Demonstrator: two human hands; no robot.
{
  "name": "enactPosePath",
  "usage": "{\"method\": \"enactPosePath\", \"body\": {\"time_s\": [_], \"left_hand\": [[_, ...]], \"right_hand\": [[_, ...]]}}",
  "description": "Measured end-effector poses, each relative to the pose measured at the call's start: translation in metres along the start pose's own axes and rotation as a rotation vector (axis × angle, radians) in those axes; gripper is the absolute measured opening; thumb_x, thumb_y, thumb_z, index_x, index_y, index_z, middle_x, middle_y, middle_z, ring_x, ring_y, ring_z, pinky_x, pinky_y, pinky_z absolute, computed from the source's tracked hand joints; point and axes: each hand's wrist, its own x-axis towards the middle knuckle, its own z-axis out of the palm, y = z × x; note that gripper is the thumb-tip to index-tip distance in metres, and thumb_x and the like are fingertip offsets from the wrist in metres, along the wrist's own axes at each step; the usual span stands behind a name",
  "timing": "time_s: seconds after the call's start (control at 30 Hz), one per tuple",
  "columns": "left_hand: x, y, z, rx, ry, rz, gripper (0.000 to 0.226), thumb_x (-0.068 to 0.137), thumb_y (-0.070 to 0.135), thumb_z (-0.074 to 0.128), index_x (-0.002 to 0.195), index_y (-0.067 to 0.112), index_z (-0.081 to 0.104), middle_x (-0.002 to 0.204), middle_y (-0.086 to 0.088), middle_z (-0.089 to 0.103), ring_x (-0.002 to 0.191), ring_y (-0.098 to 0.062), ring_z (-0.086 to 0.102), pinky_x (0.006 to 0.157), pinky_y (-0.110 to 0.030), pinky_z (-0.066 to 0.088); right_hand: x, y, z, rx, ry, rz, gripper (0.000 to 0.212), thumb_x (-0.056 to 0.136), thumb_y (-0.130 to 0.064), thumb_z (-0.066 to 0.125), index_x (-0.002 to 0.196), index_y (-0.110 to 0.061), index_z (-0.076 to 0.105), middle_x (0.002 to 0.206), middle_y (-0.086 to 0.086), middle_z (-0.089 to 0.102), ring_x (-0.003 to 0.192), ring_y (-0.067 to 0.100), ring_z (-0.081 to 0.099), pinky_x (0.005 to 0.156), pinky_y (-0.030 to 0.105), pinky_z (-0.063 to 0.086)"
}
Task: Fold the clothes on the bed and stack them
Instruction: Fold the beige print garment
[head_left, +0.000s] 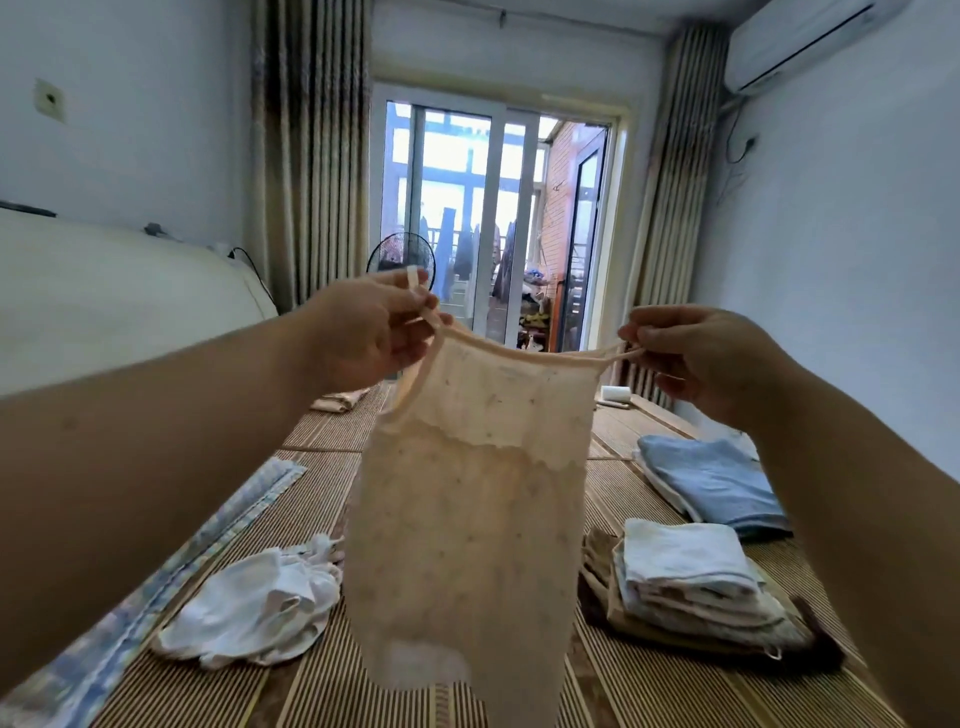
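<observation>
A thin peach camisole (467, 499) hangs in the air in front of me, spread between both hands above the bed. My left hand (363, 332) pinches its left strap. My right hand (701, 358) pinches the right strap. A crumpled white garment (254, 603) lies on the striped bed mat (322, 686) at the lower left. To the right sits a stack of folded clothes (691, 587), white pieces on top and brown ones underneath. Folded light blue cloth (711, 480) lies behind that stack.
A small folded beige piece (340, 400) rests farther up the mat. A white roll (615, 394) sits near the far right edge. A pale headboard (104, 291) runs along the left, and a fan (402, 257) stands before the balcony door (493, 218).
</observation>
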Motion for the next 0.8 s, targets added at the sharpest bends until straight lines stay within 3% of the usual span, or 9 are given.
{"method": "enactPosePath", "body": {"time_s": [0.13, 0.23, 0.5, 0.67, 0.8], "left_hand": [[-0.011, 0.021, 0.002, 0.406, 0.071, 0.1, 0.028, 0.092, 0.008, 0.056, 0.116, 0.019, 0.062, 0.074, 0.0, 0.071, 0.064, -0.011, 0.068, 0.075, -0.034, 0.042], [-0.018, 0.032, -0.001, 0.626, 0.115, 0.185, 0.022, 0.091, 0.013, 0.058, 0.11, 0.023, 0.062, 0.083, -0.004, 0.072, 0.074, -0.012, 0.067, 0.076, -0.035, 0.043], [-0.01, 0.029, -0.012, 0.721, 0.192, 0.174, 0.017, 0.089, 0.01, 0.058, 0.094, 0.025, 0.061, 0.088, -0.008, 0.068, 0.076, -0.015, 0.064, 0.07, -0.029, 0.045], [0.022, -0.024, -0.024, 0.761, 0.181, 0.043, 0.025, 0.087, 0.007, 0.059, 0.108, 0.021, 0.059, 0.088, -0.01, 0.067, 0.069, -0.013, 0.064, 0.055, -0.021, 0.043], [0.061, -0.089, -0.04, 0.824, 0.14, -0.11, 0.041, 0.087, 0.008, 0.06, 0.127, 0.02, 0.056, 0.094, -0.011, 0.066, 0.07, -0.014, 0.062, 0.051, -0.021, 0.043]], "right_hand": [[-0.002, -0.014, 0.012, -0.022, -0.029, -0.042, 0.018, 0.089, -0.006, 0.058, 0.096, -0.018, 0.069, 0.09, 0.0, 0.076, 0.081, 0.015, 0.069, 0.077, 0.034, 0.044], [-0.004, -0.026, 0.018, -0.029, -0.059, -0.093, 0.017, 0.088, -0.008, 0.059, 0.098, -0.018, 0.069, 0.091, 0.0, 0.076, 0.076, 0.011, 0.071, 0.078, 0.035, 0.044], [0.004, -0.029, 0.035, -0.128, -0.02, -0.099, 0.015, 0.089, -0.013, 0.062, 0.098, -0.02, 0.07, 0.09, -0.003, 0.074, 0.081, 0.013, 0.057, 0.063, 0.028, 0.039], [0.033, 0.021, 0.053, -0.137, -0.016, 0.023, 0.018, 0.087, -0.009, 0.063, 0.102, -0.017, 0.07, 0.099, 0.002, 0.072, 0.077, 0.011, 0.057, 0.062, 0.025, 0.04], [0.068, 0.094, 0.068, -0.189, -0.042, 0.176, 0.017, 0.085, -0.008, 0.067, 0.097, -0.019, 0.07, 0.105, 0.006, 0.071, 0.084, 0.015, 0.059, 0.067, 0.03, 0.038]]}}
